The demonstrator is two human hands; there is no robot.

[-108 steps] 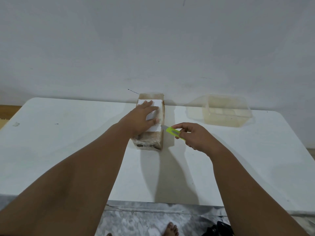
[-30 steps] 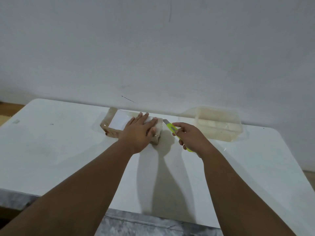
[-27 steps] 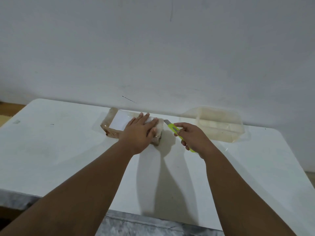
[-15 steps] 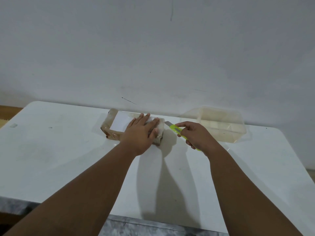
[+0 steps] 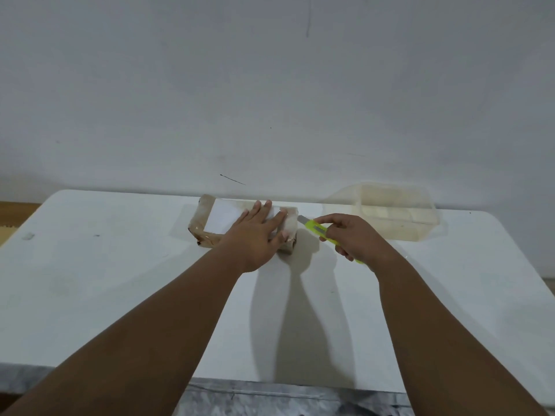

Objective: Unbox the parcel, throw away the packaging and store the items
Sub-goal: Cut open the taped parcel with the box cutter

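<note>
A brown taped parcel (image 5: 207,223) with a white label lies crosswise at the far side of the white table (image 5: 120,280). My left hand (image 5: 255,235) presses flat on the parcel's right half, fingers spread. My right hand (image 5: 357,238) grips a yellow-green box cutter (image 5: 318,229). Its short blade points left, right at the parcel's right end; I cannot tell if it touches.
A clear plastic storage container (image 5: 390,214) stands at the far right of the table, against the grey wall. The table's near edge runs below my forearms. A strip of brown floor shows at the far left.
The parcel has been turned from lengthwise to crosswise since the oldest frame. In the last second my hands and the cutter have barely shifted; the blade stays at the parcel's right end.
</note>
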